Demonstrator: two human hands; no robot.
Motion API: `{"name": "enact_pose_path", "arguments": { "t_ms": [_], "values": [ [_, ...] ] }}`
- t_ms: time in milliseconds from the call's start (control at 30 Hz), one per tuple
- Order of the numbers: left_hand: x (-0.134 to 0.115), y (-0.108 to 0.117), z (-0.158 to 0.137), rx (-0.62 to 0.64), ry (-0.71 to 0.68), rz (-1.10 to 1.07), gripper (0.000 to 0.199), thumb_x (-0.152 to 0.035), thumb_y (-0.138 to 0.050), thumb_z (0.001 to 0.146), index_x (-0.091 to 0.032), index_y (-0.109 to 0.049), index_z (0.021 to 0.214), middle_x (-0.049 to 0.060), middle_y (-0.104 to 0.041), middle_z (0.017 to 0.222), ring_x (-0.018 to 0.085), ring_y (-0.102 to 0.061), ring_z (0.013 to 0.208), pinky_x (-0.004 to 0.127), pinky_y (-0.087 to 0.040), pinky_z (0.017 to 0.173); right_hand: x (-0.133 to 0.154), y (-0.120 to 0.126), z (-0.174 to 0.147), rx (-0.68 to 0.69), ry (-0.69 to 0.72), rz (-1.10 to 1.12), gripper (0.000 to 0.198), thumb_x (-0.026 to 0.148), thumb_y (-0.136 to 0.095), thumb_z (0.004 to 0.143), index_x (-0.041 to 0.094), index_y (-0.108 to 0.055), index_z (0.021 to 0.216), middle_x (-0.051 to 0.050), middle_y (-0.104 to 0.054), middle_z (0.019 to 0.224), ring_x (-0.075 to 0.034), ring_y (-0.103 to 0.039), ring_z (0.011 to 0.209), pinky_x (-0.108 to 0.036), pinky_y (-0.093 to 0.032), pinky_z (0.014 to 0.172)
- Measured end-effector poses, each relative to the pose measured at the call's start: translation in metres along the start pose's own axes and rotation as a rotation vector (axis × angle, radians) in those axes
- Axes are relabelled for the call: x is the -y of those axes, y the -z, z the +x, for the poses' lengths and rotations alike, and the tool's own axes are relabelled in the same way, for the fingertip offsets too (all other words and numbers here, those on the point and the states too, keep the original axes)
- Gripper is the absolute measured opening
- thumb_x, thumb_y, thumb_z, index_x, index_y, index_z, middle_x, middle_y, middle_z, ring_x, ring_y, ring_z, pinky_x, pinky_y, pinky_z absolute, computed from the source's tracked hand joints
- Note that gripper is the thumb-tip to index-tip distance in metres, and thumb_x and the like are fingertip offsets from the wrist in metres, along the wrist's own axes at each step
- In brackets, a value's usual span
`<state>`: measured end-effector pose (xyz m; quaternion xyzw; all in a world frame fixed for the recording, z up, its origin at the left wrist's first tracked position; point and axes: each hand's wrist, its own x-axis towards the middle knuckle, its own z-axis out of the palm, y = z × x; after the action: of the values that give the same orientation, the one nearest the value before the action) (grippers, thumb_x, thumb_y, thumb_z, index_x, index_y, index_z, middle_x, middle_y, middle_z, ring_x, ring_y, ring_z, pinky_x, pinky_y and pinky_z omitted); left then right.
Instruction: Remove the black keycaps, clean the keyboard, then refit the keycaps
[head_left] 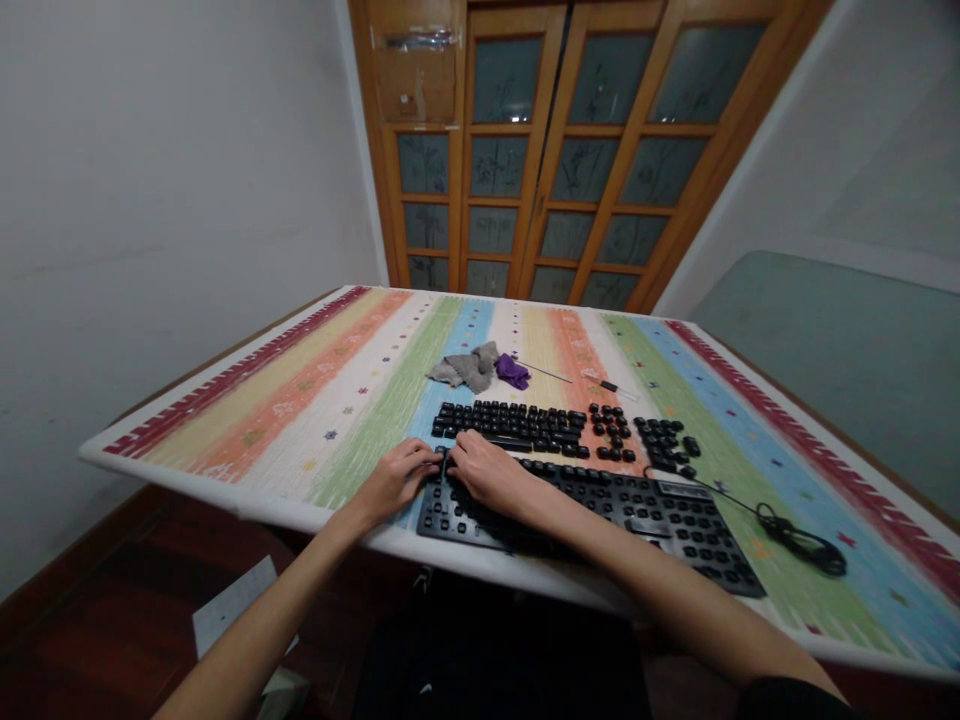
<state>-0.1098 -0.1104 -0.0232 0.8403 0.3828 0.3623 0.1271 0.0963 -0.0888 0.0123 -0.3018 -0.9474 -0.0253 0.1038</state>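
Note:
A black keyboard (600,500) lies near the front edge of the table, most of its keys stripped of their caps. Along its far edge a row of caps is still seated. My left hand (397,480) is at its far left corner, fingers bent and closed on that corner. Close beside it, my right hand (487,475) reaches over the board with its fingers curled down at the same corner; whatever they pinch is hidden. Just beyond the board, loose black keycaps (510,420) sit in keyboard-like rows, with more keycaps (664,437) to the right.
A grey cloth (469,368) and a purple cloth (513,371) lie behind the keycaps. Near them are a thin rod (546,371) and a small black-handled tool (608,386). The coiled cable (806,545) rests on the right of the striped tablecloth (285,420).

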Motion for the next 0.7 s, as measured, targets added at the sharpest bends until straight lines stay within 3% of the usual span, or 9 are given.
{"name": "enact_pose_path", "arguments": {
  "t_ms": [467,700],
  "values": [
    [-0.0037,0.0033,0.0071,0.078,0.034,0.079,0.02,-0.019,-0.046,0.096,-0.018,-0.063,0.085,0.006,-0.06,0.088,0.018,-0.058,0.085,0.03,-0.047,0.079,-0.0068,0.0066,-0.001,0.025,-0.017,0.088,0.01,0.02,-0.058,0.095,0.011,-0.061,0.092,-0.012,-0.059,0.096,-0.023,-0.056,0.093,-0.035,-0.047,0.081],
    [-0.0028,-0.0013,0.005,0.042,0.022,0.075,0.02,-0.019,-0.045,0.096,-0.018,-0.063,0.087,0.006,-0.061,0.087,0.018,-0.057,0.085,0.031,-0.047,0.077,-0.0038,0.0049,0.003,0.015,-0.017,0.092,0.012,0.021,-0.057,0.096,0.011,-0.06,0.091,-0.012,-0.058,0.096,-0.024,-0.054,0.093,-0.035,-0.046,0.081]
  ]
}}
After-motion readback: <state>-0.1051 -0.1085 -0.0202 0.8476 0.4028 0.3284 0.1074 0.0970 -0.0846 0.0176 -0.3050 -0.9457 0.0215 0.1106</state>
